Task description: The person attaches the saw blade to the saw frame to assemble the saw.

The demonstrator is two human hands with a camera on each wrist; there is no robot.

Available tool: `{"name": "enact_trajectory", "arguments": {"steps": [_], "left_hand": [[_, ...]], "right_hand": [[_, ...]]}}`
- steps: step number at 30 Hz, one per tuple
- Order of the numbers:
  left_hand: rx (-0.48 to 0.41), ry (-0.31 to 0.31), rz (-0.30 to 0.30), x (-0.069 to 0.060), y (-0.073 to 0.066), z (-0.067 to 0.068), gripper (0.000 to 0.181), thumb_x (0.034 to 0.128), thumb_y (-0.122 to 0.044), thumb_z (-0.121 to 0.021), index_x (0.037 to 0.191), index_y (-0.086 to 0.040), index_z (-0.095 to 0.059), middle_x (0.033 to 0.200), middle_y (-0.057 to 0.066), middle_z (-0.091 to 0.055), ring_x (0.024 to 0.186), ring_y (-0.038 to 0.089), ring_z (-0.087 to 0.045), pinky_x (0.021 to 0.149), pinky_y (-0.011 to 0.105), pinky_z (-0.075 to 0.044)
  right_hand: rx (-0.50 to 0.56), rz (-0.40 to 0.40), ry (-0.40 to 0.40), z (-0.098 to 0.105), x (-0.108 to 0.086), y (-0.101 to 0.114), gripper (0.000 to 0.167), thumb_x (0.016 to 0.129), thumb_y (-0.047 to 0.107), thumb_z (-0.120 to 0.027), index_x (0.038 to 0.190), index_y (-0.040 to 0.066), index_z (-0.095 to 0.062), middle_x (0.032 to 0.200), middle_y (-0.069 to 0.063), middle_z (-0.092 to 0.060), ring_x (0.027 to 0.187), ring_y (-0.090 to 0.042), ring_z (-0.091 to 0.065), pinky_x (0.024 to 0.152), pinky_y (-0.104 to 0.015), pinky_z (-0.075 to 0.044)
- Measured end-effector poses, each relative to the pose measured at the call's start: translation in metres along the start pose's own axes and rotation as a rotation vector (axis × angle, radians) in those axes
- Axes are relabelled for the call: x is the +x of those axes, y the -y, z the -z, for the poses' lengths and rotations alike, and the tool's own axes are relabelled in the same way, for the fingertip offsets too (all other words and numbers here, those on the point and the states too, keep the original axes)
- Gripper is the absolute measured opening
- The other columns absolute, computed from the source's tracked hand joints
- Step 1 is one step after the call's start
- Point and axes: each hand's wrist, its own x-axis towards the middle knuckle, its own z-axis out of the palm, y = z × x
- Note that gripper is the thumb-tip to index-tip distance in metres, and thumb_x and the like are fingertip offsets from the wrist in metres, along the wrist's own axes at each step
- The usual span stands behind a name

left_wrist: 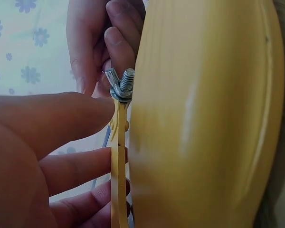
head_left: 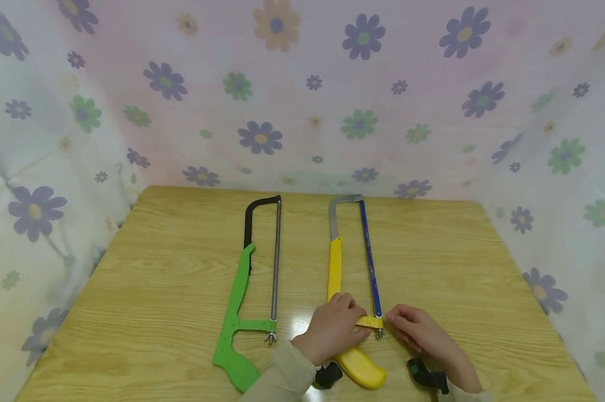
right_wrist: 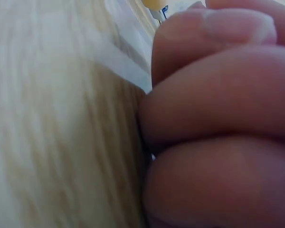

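A yellow-handled hacksaw (head_left: pixel 334 268) with a blue blade (head_left: pixel 370 257) lies on the table. My left hand (head_left: pixel 334 326) grips its yellow lower arm; in the left wrist view the thumb (left_wrist: pixel 71 116) presses one side of that arm, with fingers reaching behind it. At the arm's end sits a metal wing nut (left_wrist: pixel 123 85). My right hand (head_left: pixel 423 332) is just right of this end, fingers curled and thumb close to the forefinger, with nothing visible in it. In the right wrist view its curled fingers (right_wrist: pixel 223 99) are close to the wood surface.
A green-handled hacksaw (head_left: pixel 237 296) with a black front frame and grey blade lies to the left, its wing nut (head_left: pixel 270 337) facing me. The wooden table (head_left: pixel 156 290) is enclosed by flower-patterned cloth (head_left: pixel 292 100). Black straps (head_left: pixel 425 377) are at both wrists.
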Motion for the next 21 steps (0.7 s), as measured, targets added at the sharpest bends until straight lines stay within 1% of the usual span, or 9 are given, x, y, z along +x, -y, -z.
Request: {"name": "enact_trajectory", "arguments": {"steps": [4, 10, 14, 18, 19, 21], "left_hand": [[-0.004, 0.010, 0.002, -0.001, -0.002, -0.001, 0.031, 0.0831, -0.049, -0.055, 0.106, -0.030, -0.063, 0.091, -0.010, -0.044, 0.079, 0.007, -0.038, 0.053, 0.018, -0.032], [0.009, 0.027, 0.021, -0.006, -0.005, -0.003, 0.034, 0.0828, -0.050, -0.054, 0.108, -0.029, -0.062, 0.093, -0.009, -0.044, 0.081, 0.007, -0.039, 0.057, 0.018, -0.035], [-0.005, 0.007, 0.043, -0.009, -0.004, -0.001, 0.040, 0.0817, -0.050, -0.056, 0.113, -0.025, -0.059, 0.097, -0.008, -0.045, 0.082, 0.008, -0.041, 0.053, 0.018, -0.036], [-0.029, -0.026, 0.044, -0.010, -0.002, 0.004, 0.040, 0.0827, -0.047, -0.057, 0.116, -0.026, -0.058, 0.099, -0.008, -0.047, 0.081, 0.008, -0.044, 0.048, 0.018, -0.035], [-0.023, -0.039, 0.033, -0.010, -0.001, 0.005, 0.038, 0.0835, -0.046, -0.056, 0.116, -0.026, -0.058, 0.100, -0.008, -0.048, 0.082, 0.008, -0.045, 0.049, 0.018, -0.036], [-0.002, -0.079, 0.013, -0.011, 0.001, 0.008, 0.034, 0.0848, -0.045, -0.055, 0.113, -0.027, -0.061, 0.102, -0.008, -0.050, 0.084, 0.008, -0.047, 0.053, 0.018, -0.039]], "right_hand": [[0.007, 0.005, 0.022, 0.001, -0.002, 0.000, 0.039, 0.093, 0.037, -0.044, 0.093, -0.002, -0.053, 0.058, -0.001, -0.042, 0.038, -0.007, -0.031, 0.034, -0.023, -0.031], [0.043, -0.005, 0.043, -0.003, -0.005, -0.003, 0.041, 0.093, 0.038, -0.044, 0.095, -0.002, -0.053, 0.057, -0.001, -0.042, 0.037, -0.008, -0.031, 0.034, -0.021, -0.030], [0.087, -0.005, 0.052, -0.005, -0.004, -0.005, 0.041, 0.093, 0.038, -0.042, 0.098, -0.002, -0.052, 0.062, -0.004, -0.047, 0.038, -0.009, -0.035, 0.034, -0.022, -0.033], [0.132, -0.010, 0.020, -0.007, -0.004, -0.007, 0.044, 0.093, 0.039, -0.042, 0.107, -0.002, -0.052, 0.070, -0.009, -0.052, 0.044, -0.012, -0.043, 0.038, -0.024, -0.039], [0.133, -0.008, 0.001, -0.007, -0.005, -0.008, 0.045, 0.093, 0.039, -0.043, 0.109, -0.002, -0.052, 0.071, -0.011, -0.053, 0.045, -0.012, -0.045, 0.039, -0.025, -0.040], [0.124, -0.012, -0.061, -0.008, -0.006, -0.009, 0.044, 0.093, 0.037, -0.044, 0.110, -0.002, -0.053, 0.072, -0.013, -0.054, 0.047, -0.013, -0.048, 0.040, -0.027, -0.041]]}}
